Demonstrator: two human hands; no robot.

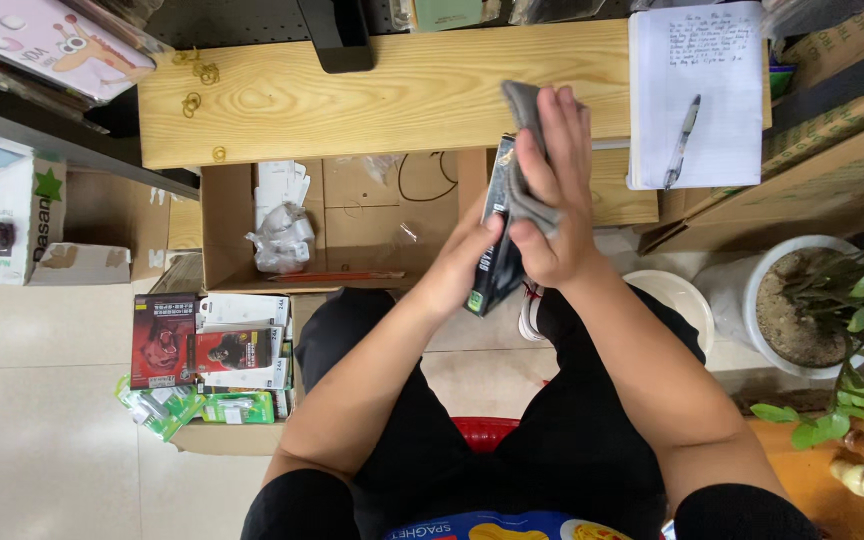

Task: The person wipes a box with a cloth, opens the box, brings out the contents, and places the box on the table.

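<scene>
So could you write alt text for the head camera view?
Seated person's right hand wipes a dark flat package with a grey cloth while the left hand holds it, above an open cardboard box and wooden shelf.

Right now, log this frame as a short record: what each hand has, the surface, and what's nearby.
left hand: grips a flat black packaged item, held upright over the lap
right hand: presses a grey cloth against that item
surface ahead: light wooden desk
on desk: notepad with a pen
below desk: open cardboard box
floor, left: box of small retail packages
right: potted plant
</scene>
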